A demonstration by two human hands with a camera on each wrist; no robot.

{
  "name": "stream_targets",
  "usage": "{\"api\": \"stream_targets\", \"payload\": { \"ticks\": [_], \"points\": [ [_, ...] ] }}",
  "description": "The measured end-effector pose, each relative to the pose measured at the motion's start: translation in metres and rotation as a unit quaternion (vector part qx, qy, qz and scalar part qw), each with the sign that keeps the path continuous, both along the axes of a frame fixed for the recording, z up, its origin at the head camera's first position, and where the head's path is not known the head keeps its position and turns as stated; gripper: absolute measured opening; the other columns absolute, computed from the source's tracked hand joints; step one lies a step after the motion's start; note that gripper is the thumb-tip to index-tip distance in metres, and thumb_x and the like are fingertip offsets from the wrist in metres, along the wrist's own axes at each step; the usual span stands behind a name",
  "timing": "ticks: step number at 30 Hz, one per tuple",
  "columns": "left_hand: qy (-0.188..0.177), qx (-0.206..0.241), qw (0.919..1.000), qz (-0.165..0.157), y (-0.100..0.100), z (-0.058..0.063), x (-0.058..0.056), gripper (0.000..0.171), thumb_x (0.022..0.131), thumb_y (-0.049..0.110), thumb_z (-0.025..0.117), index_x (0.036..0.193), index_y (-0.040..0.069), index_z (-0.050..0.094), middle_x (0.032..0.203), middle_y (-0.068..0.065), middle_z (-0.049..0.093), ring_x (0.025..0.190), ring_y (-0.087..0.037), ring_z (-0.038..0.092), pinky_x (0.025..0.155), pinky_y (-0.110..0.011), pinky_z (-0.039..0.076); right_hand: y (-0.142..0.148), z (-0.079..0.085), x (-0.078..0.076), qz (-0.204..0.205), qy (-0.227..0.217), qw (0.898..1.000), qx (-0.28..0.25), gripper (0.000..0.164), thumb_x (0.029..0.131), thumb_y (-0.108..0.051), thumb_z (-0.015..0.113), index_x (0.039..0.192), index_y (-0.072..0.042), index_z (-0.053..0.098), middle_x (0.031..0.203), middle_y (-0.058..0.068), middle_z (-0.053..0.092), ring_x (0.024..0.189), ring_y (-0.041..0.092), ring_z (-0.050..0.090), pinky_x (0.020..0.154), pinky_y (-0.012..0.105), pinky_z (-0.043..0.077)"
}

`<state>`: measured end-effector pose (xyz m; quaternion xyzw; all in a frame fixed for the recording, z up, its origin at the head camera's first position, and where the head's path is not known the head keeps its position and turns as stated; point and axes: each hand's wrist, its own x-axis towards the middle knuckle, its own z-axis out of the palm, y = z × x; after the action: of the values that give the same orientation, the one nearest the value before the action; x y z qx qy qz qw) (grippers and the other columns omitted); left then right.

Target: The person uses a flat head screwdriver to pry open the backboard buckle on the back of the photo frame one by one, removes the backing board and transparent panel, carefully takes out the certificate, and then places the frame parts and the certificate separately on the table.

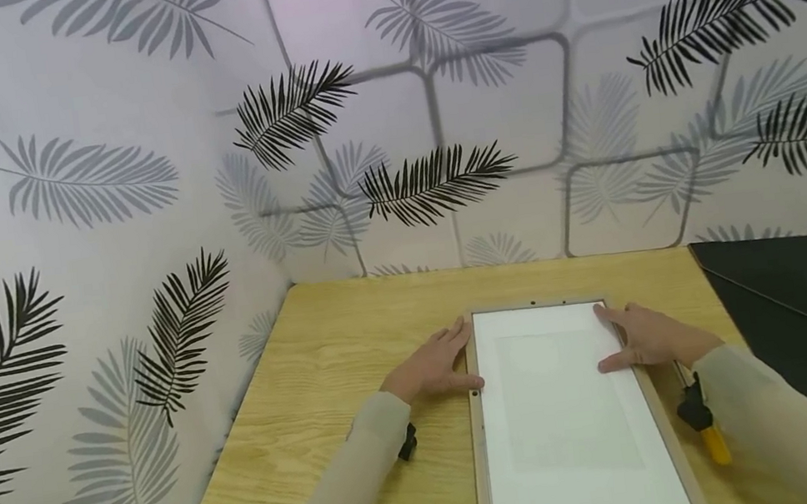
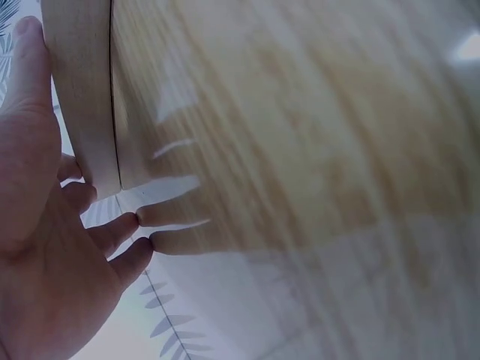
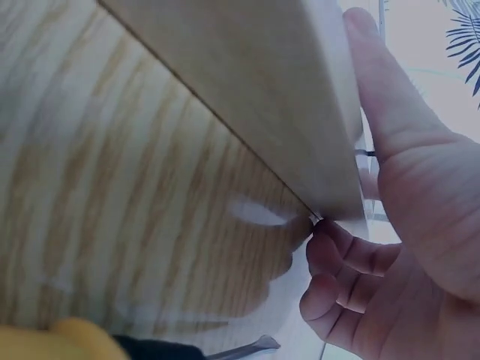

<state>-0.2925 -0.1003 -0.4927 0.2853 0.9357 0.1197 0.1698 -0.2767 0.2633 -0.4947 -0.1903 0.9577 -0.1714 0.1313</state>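
A wooden picture frame (image 1: 479,461) lies flat on the wood-grain table, a white sheet with a paler rectangle inside its border. My left hand (image 1: 432,363) holds the frame's left side near the far end, thumb over the top edge and the other fingers along the outer side, some fingertips down at the tabletop in the left wrist view. On the opposite side my right hand (image 1: 644,336) grips the frame, its thumb on top. In the right wrist view its fingers (image 3: 324,251) curl in at the frame's lower edge.
A screwdriver (image 1: 714,442) with a yellow and black handle lies right of the frame, by my right wrist. Farther right is a black board (image 1: 802,354) with a thin strip across it. A leaf-patterned wall covering (image 1: 512,213) borders the table (image 1: 352,325) behind and at left.
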Motion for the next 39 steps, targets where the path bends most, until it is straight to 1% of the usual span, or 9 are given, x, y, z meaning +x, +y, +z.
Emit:
{"api": "stream_targets", "payload": {
  "ticks": [3,6,12,15,18,24,29,35,39],
  "points": [
    [-0.001,-0.001,1.0,0.003,-0.002,0.001,0.001,0.103,0.082,0.064,0.058,0.154,0.015,0.003,0.158,-0.002,-0.003,0.143,-0.029,0.01,0.111,-0.042,0.019,-0.002,0.002,0.001,-0.009,-0.016,1.0,-0.009,0.116,0.064,-0.066,0.073,0.145,0.005,0.028,0.109,0.031,0.046,0.087,0.033,0.048,0.083,0.054,0.043],
    [-0.003,0.002,1.0,0.004,-0.002,0.001,0.001,0.103,0.082,0.064,0.058,0.154,0.016,0.003,0.159,-0.001,-0.003,0.143,-0.029,0.01,0.111,-0.043,0.02,-0.003,0.002,0.0,-0.012,-0.018,1.0,-0.008,0.118,0.064,-0.065,0.074,0.145,0.006,0.028,0.109,0.031,0.046,0.088,0.033,0.048,0.083,0.054,0.043],
    [-0.001,0.009,1.0,-0.002,0.001,0.002,0.002,0.102,0.083,0.064,0.057,0.154,0.015,0.003,0.158,-0.003,-0.002,0.143,-0.03,0.01,0.111,-0.043,0.02,-0.003,0.006,-0.006,-0.029,-0.035,0.999,-0.001,0.125,0.065,-0.064,0.076,0.145,0.01,0.017,0.121,0.042,0.039,0.102,0.046,0.049,0.088,0.063,0.038],
    [-0.003,0.006,1.0,0.0,0.001,-0.001,0.001,0.102,0.082,0.064,0.057,0.154,0.016,0.002,0.159,-0.002,-0.002,0.143,-0.029,0.01,0.111,-0.043,0.02,-0.006,0.008,-0.005,-0.048,-0.066,0.997,-0.016,0.121,0.068,-0.058,0.076,0.146,0.009,0.013,0.124,0.044,0.033,0.106,0.051,0.045,0.089,0.067,0.035],
    [-0.005,0.002,1.0,0.006,0.0,-0.003,0.0,0.102,0.082,0.065,0.057,0.154,0.019,0.001,0.158,0.002,-0.004,0.143,-0.028,0.009,0.111,-0.044,0.02,-0.009,0.006,-0.004,-0.066,-0.071,0.995,-0.029,0.116,0.073,-0.057,0.072,0.146,0.009,0.012,0.127,0.046,0.028,0.109,0.055,0.041,0.088,0.069,0.033],
    [0.0,0.013,0.9999,0.006,-0.002,-0.003,-0.001,0.103,0.081,0.066,0.057,0.154,0.019,0.001,0.158,0.001,-0.003,0.143,-0.029,0.009,0.111,-0.044,0.019,-0.015,0.001,-0.004,-0.101,-0.042,0.994,-0.024,0.108,0.08,-0.065,0.06,0.147,0.006,0.014,0.13,0.044,0.03,0.112,0.055,0.041,0.09,0.067,0.034],
    [0.002,0.012,0.9999,0.005,-0.003,-0.003,-0.002,0.103,0.081,0.066,0.057,0.154,0.019,0.001,0.158,0.001,-0.003,0.143,-0.029,0.009,0.111,-0.044,0.019,-0.015,0.002,-0.005,-0.091,-0.007,0.996,-0.024,0.095,0.086,-0.051,0.061,0.142,0.013,0.018,0.127,0.045,0.034,0.11,0.054,0.043,0.091,0.065,0.035],
    [-0.002,0.009,0.9999,0.004,-0.003,-0.005,-0.002,0.103,0.082,0.066,0.056,0.153,0.019,0.0,0.158,0.0,-0.003,0.143,-0.029,0.008,0.111,-0.044,0.018,-0.017,0.001,-0.007,-0.113,0.0,0.993,-0.013,0.1,0.082,-0.056,0.064,0.14,0.014,0.021,0.123,0.044,0.033,0.099,0.048,0.048,0.087,0.063,0.039],
    [-0.001,0.009,0.9999,0.006,-0.003,-0.006,-0.003,0.103,0.082,0.066,0.057,0.153,0.019,0.0,0.158,0.0,-0.002,0.143,-0.028,0.008,0.111,-0.044,0.018,-0.018,0.004,-0.009,-0.115,0.006,0.993,-0.014,0.094,0.083,-0.049,0.065,0.138,0.016,0.024,0.119,0.044,0.035,0.097,0.048,0.048,0.086,0.062,0.041]
  ]
}}
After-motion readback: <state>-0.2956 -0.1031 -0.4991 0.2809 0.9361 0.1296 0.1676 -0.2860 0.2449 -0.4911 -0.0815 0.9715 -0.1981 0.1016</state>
